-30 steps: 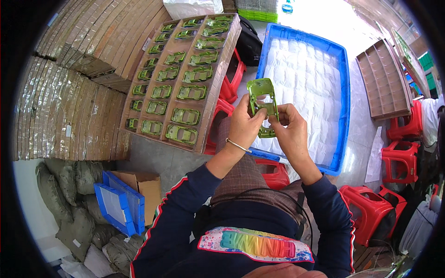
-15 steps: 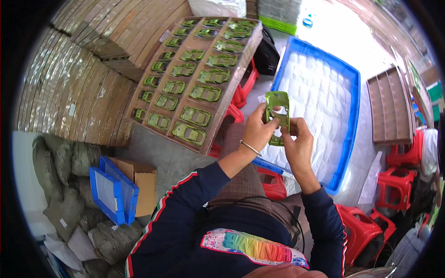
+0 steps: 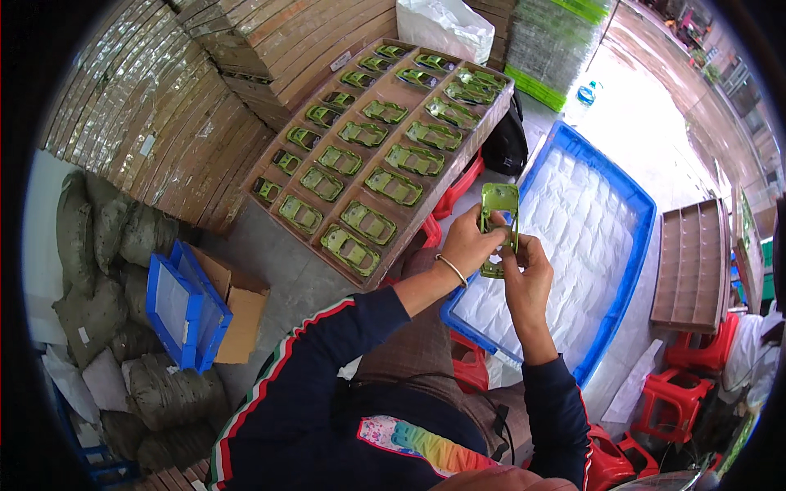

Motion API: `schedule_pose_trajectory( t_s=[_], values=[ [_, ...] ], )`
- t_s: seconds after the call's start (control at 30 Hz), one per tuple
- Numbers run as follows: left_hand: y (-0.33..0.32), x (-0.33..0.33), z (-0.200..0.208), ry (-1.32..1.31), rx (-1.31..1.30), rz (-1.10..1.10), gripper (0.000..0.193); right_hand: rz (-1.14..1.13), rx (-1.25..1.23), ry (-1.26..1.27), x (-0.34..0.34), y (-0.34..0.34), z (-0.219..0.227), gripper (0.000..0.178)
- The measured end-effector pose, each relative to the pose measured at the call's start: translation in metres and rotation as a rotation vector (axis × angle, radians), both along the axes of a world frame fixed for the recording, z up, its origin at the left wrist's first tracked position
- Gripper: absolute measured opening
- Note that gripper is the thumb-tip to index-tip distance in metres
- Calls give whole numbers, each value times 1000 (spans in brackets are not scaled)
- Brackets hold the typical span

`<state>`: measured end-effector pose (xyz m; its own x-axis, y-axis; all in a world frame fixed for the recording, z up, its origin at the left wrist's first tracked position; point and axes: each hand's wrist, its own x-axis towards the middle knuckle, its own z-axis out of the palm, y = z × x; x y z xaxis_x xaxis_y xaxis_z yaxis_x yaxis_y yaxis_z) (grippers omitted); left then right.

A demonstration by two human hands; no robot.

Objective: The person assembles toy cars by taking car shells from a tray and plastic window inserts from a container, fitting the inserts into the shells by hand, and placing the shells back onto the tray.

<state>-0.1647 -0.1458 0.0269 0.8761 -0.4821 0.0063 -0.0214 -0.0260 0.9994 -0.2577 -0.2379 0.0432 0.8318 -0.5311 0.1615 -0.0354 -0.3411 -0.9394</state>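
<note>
Above the blue-rimmed tray (image 3: pixel 636 263), both hands hold a green toy car body (image 3: pixel 500 198) upright, its cut-out openings showing. My left hand (image 3: pixel 470 245) pinches its left side, with the thumb across the middle. At the lower right, my right hand (image 3: pixel 529 278) has its thumb and fingers closed on the same shell; its fingertips are partly hidden. White quilted-looking sheeting (image 3: pixel 565 237) fills the blue tray. To the left, a brown compartment tray (image 3: pixel 442 178) carries rows of similar green car bodies (image 3: pixel 350 249), some with dark parts.
Stacked brown trays or cartons (image 3: pixel 139 123) rise at the left. Below them are grey-green sacks (image 3: pixel 106 311), blue frames (image 3: pixel 176 303) and a cardboard box (image 3: pixel 244 315). Another brown compartment tray (image 3: pixel 689 266) stands at right, near red stools (image 3: pixel 673 403).
My view has shifted, so the trays sit lower and farther right in the picture. Both hands still grip the car body, which is turned slightly.
</note>
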Motion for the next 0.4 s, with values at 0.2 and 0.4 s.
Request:
schedule_pose_trajectory(
  t_s=[0.2, 0.4],
  values=[
    [9, 112, -15, 362, -172, 198, 19, 143, 163, 57, 22, -15, 1, 57],
    [32, 263, -30, 229, 83, 503, 27, 11, 427, 199, -5, -73, -44, 55]
  ],
)
